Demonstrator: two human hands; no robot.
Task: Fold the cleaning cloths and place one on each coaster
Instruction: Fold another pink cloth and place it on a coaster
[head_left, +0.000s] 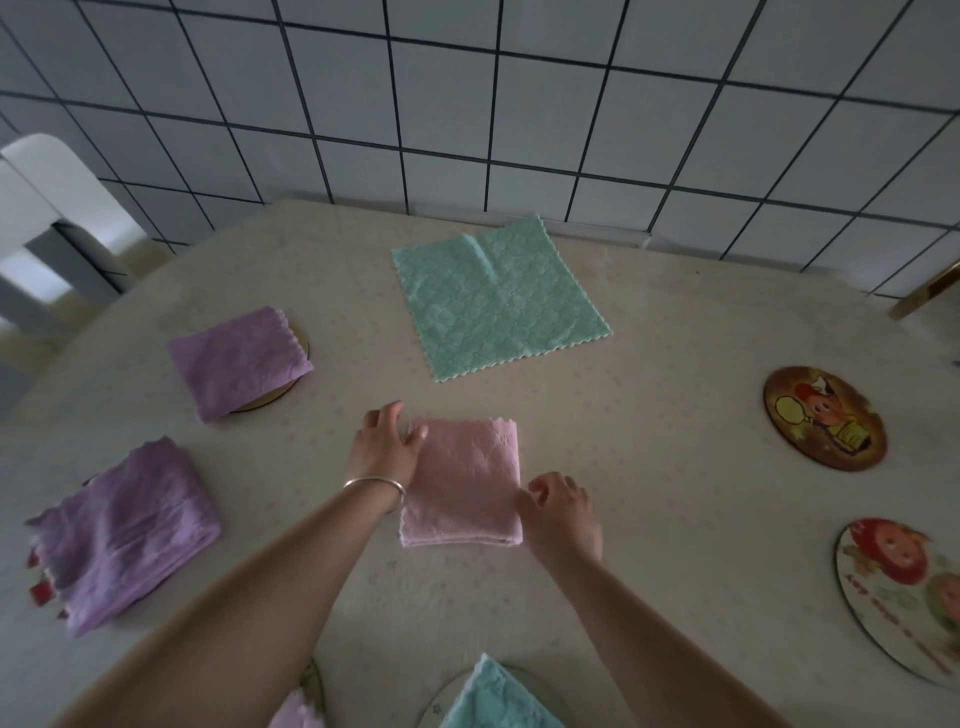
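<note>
A folded pink cloth (462, 480) lies on the tabletop (649, 395) between two hands: the left hand (387, 441), a silver bangle (375, 488) on its wrist, rests flat with straight fingers on the cloth's left edge, while the right hand (563, 512) curls loosely at its right edge, though whether it pinches the fabric is unclear. Beyond the hands an unfolded green cloth (498, 304) lies flat. Left of the left hand, two purple cloths (239, 361) nearly hide their coasters; right of the right hand, two picture coasters (823, 418) lie bare, the nearer cut off.
</note>
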